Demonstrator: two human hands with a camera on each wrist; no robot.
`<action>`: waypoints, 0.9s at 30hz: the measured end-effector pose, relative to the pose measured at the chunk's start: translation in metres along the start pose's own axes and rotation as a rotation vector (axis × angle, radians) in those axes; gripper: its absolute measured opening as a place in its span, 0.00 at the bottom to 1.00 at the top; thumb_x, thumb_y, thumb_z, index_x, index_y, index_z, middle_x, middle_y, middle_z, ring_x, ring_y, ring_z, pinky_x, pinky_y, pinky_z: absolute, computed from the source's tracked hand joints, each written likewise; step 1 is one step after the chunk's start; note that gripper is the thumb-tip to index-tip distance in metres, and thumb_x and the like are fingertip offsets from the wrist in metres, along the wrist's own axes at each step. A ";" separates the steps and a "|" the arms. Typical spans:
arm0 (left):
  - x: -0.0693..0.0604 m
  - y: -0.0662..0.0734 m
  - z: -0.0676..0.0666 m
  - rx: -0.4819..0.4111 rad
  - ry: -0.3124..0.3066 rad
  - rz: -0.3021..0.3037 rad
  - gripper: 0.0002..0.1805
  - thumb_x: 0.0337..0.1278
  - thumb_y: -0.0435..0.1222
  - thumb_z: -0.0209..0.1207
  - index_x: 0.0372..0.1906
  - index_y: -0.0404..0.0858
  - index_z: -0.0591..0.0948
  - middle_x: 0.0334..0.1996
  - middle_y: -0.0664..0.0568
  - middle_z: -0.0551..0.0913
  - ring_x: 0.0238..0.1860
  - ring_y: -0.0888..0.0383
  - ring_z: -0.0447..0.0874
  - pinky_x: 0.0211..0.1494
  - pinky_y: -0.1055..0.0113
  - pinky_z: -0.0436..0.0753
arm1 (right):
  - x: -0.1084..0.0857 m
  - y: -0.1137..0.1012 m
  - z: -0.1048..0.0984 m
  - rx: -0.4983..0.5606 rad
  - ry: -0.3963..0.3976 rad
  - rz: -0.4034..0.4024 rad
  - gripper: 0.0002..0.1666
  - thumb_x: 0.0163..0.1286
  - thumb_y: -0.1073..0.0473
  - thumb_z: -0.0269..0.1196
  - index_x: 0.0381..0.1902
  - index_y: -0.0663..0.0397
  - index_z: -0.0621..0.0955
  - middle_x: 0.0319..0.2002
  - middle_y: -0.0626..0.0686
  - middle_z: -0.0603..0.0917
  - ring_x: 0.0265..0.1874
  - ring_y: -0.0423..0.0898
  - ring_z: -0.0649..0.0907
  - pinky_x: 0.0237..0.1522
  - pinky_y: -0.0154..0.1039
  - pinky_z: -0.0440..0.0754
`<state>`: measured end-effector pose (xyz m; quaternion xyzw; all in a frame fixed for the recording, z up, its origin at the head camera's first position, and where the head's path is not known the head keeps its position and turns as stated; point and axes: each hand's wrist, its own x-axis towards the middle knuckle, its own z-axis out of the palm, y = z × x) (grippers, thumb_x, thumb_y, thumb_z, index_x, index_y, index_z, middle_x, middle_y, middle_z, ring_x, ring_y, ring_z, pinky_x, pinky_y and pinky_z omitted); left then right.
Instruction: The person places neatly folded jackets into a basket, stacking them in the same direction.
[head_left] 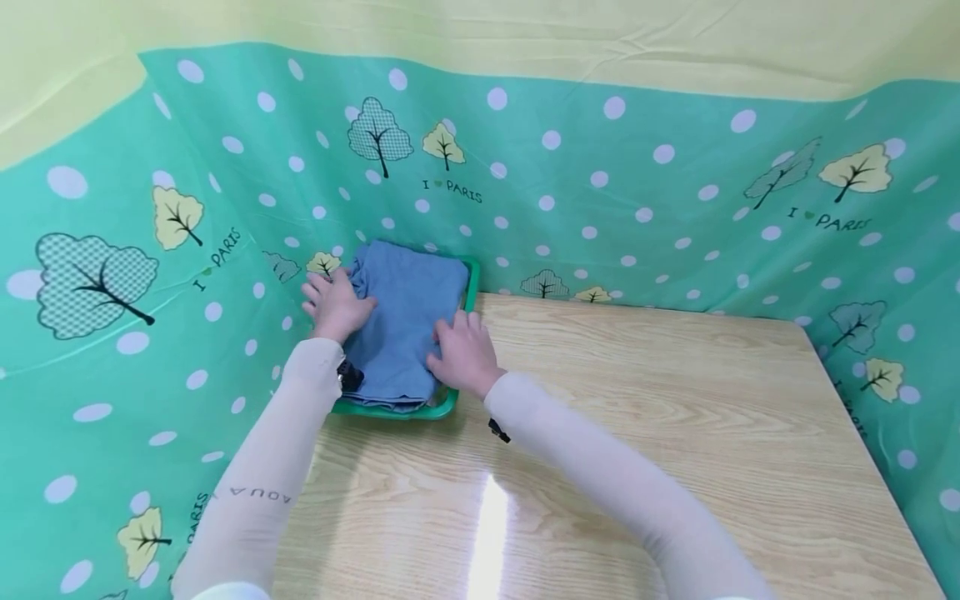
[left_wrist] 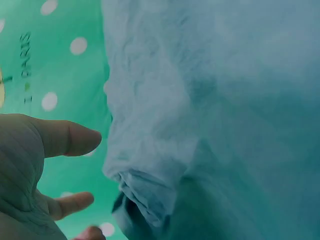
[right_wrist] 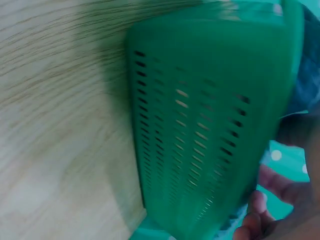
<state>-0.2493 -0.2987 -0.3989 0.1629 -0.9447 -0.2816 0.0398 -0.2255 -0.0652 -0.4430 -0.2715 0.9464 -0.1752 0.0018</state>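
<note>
A folded blue cloth [head_left: 408, 312] lies in a green plastic basket [head_left: 435, 412], covering most of its opening. My left hand [head_left: 337, 307] is at the cloth's left edge, fingers spread. In the left wrist view, a gap shows between that hand's thumb [left_wrist: 75, 138] and the bunched cloth [left_wrist: 150, 150]. Over the basket's right rim reaches my right hand [head_left: 462, 350], its fingers loosely bent at the cloth's right edge. The right wrist view shows the basket's slotted side wall [right_wrist: 200, 115], with the right fingers [right_wrist: 277, 185] beyond the rim; no cloth shows pinched between them.
The basket stands on a wood-grain table [head_left: 637, 417], in its far left corner. A green curtain [head_left: 600, 192] with dots and trees hangs close behind and to the left of it. Bare tabletop extends right of the basket and in front of it.
</note>
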 end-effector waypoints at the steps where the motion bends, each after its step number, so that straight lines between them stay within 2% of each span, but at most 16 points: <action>1: 0.000 0.001 0.003 0.023 -0.003 0.023 0.39 0.68 0.44 0.60 0.76 0.33 0.59 0.73 0.23 0.45 0.68 0.29 0.43 0.69 0.35 0.52 | -0.001 0.001 0.003 -0.037 0.006 -0.014 0.16 0.72 0.42 0.61 0.45 0.46 0.80 0.45 0.53 0.74 0.46 0.51 0.69 0.47 0.43 0.70; 4: 0.000 0.004 0.010 0.088 -0.078 0.097 0.33 0.69 0.44 0.59 0.72 0.33 0.67 0.69 0.24 0.60 0.67 0.29 0.54 0.68 0.37 0.61 | -0.005 0.004 0.010 -0.100 0.015 -0.024 0.19 0.71 0.39 0.61 0.47 0.45 0.81 0.45 0.52 0.72 0.47 0.51 0.66 0.48 0.44 0.66; 6: 0.001 0.005 0.015 0.104 -0.175 0.140 0.30 0.70 0.44 0.59 0.70 0.33 0.70 0.64 0.27 0.70 0.64 0.30 0.64 0.66 0.39 0.69 | -0.008 0.006 0.012 -0.119 0.025 -0.021 0.19 0.71 0.39 0.61 0.48 0.44 0.82 0.46 0.51 0.71 0.47 0.51 0.66 0.48 0.45 0.66; 8: 0.001 0.004 0.019 0.099 -0.274 0.176 0.30 0.71 0.43 0.57 0.71 0.33 0.70 0.64 0.30 0.74 0.63 0.32 0.70 0.64 0.40 0.73 | -0.010 0.009 0.012 -0.112 0.034 -0.023 0.19 0.72 0.39 0.61 0.49 0.44 0.82 0.49 0.52 0.72 0.48 0.52 0.66 0.50 0.47 0.66; 12: 0.002 0.000 0.029 0.093 -0.422 0.224 0.31 0.72 0.44 0.56 0.71 0.31 0.69 0.67 0.30 0.73 0.64 0.36 0.74 0.65 0.44 0.76 | -0.018 0.016 0.009 -0.024 0.021 -0.049 0.19 0.73 0.42 0.62 0.54 0.45 0.82 0.59 0.53 0.71 0.54 0.53 0.66 0.55 0.49 0.67; 16: 0.003 -0.003 0.035 0.114 -0.504 0.253 0.32 0.72 0.46 0.56 0.71 0.31 0.70 0.72 0.30 0.68 0.70 0.34 0.68 0.70 0.42 0.72 | -0.028 0.031 0.005 0.175 0.013 -0.079 0.23 0.72 0.46 0.65 0.61 0.48 0.79 0.65 0.53 0.70 0.58 0.52 0.65 0.59 0.50 0.66; 18: 0.003 -0.004 0.034 0.115 -0.518 0.247 0.33 0.73 0.48 0.56 0.72 0.32 0.70 0.72 0.31 0.68 0.72 0.34 0.67 0.71 0.42 0.71 | -0.035 0.042 0.002 0.286 0.022 -0.089 0.26 0.72 0.49 0.65 0.64 0.51 0.77 0.64 0.54 0.71 0.57 0.52 0.66 0.62 0.51 0.67; 21: -0.001 -0.004 0.027 0.090 -0.505 0.231 0.33 0.73 0.48 0.56 0.73 0.33 0.69 0.70 0.32 0.71 0.70 0.35 0.71 0.70 0.42 0.74 | -0.045 0.066 -0.003 0.406 0.041 -0.060 0.30 0.71 0.51 0.65 0.67 0.55 0.74 0.64 0.56 0.73 0.60 0.53 0.68 0.67 0.56 0.69; 25: -0.011 0.000 0.014 0.091 -0.419 0.268 0.31 0.74 0.46 0.55 0.73 0.35 0.69 0.68 0.31 0.74 0.67 0.35 0.74 0.66 0.41 0.77 | -0.058 0.110 -0.009 0.471 0.068 0.041 0.32 0.72 0.51 0.64 0.70 0.56 0.71 0.67 0.57 0.73 0.66 0.56 0.68 0.70 0.61 0.70; 27: -0.015 0.002 0.010 0.102 -0.354 0.316 0.30 0.74 0.45 0.55 0.74 0.36 0.69 0.70 0.32 0.73 0.69 0.34 0.72 0.67 0.39 0.75 | -0.066 0.135 -0.014 0.463 0.092 0.091 0.32 0.73 0.52 0.63 0.70 0.57 0.70 0.68 0.58 0.73 0.68 0.59 0.67 0.71 0.63 0.68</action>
